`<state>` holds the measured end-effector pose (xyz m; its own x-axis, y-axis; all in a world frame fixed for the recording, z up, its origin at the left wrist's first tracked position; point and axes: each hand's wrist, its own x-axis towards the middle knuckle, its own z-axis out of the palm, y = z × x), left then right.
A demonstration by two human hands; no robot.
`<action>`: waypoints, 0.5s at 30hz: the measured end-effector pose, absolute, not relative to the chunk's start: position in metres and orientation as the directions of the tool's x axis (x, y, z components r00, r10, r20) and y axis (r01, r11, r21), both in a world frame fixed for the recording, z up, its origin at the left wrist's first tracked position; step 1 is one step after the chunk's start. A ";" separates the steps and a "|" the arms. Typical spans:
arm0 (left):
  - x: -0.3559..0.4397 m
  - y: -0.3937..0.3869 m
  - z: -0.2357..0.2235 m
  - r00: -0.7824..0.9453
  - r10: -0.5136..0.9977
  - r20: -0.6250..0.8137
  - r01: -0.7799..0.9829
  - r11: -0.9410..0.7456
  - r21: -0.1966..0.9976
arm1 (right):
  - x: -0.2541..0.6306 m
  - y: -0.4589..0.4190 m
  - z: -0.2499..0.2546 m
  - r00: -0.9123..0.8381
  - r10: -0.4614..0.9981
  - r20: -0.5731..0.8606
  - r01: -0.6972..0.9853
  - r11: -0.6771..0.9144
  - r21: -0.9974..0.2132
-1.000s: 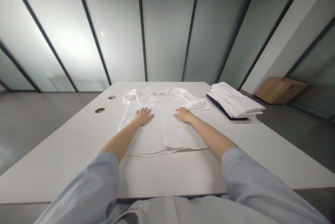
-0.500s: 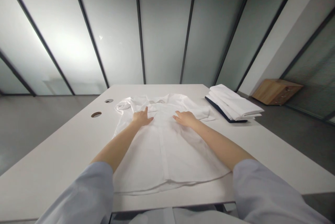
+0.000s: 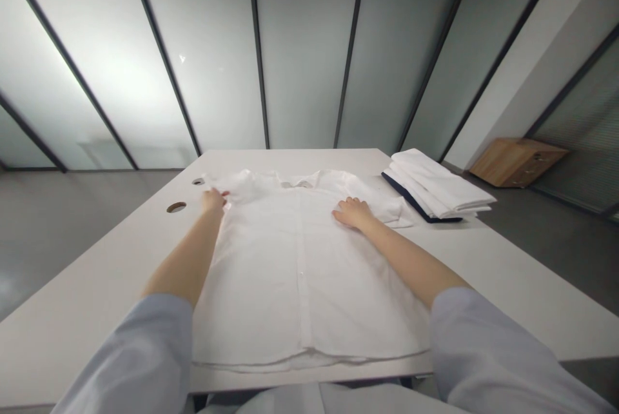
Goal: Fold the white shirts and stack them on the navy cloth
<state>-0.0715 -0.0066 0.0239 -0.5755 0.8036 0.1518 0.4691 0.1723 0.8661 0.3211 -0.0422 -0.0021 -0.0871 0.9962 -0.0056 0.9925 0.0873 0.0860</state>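
Our hands are well apart, both reaching out over the desk [image 3: 97, 285] from light blue sleeves [image 3: 120, 356]. Our left hand [image 3: 214, 201] is at the far left corner of the shirt [image 3: 290, 272], its fingers on the cloth at the shoulder; we cannot tell whether they are pinching it or only resting there. Our right hand [image 3: 353, 212] lies flat and palm down on the front of the shirt, just below the other shoulder, and it grips nothing.

The shirt is white and lies spread out front up in the middle of the desk, with its collar [image 3: 294, 183] toward the far side and its button placket [image 3: 304, 285] running straight down the centre. Its hem lies near the desk's near edge. The sleeve on the right is bunched at the shoulder [image 3: 394, 211].

Just beside the shirt on the right sits a stack of folded white garments [image 3: 438, 185], with a dark navy edge [image 3: 403, 198] along its underside. Two round holes [image 3: 176, 207] are set in the desk to the left. Beyond the desk, a wooden cabinet [image 3: 517, 162] stands on the floor [image 3: 556, 253] in front of frosted glass panels [image 3: 304, 46].
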 end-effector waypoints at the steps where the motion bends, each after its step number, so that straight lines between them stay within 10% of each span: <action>1: -0.086 -0.006 0.031 -0.757 0.642 0.122 0.317 0.197 0.928 | 0.322 -0.042 0.003 -0.069 0.997 -0.036 0.992 0.072 0.104; 5: -0.101 -0.011 0.047 -0.829 0.431 0.357 0.461 0.165 0.872 | 0.321 -0.035 0.014 -0.084 0.996 -0.027 0.990 0.086 0.109; 8: -0.065 -0.013 0.039 -0.420 0.648 0.635 0.829 -0.011 0.560 | 0.309 -0.024 0.007 -0.122 0.991 0.051 0.992 0.121 0.031; 11: -0.016 -0.014 0.015 0.120 0.890 0.439 0.933 -0.252 0.258 | 0.292 -0.016 -0.008 -0.082 0.996 0.023 0.995 0.083 -0.056; 15: 0.021 -0.017 -0.014 0.241 0.963 0.123 0.962 -0.254 0.100 | 0.279 -0.012 -0.024 -0.067 0.998 -0.003 0.995 0.067 -0.076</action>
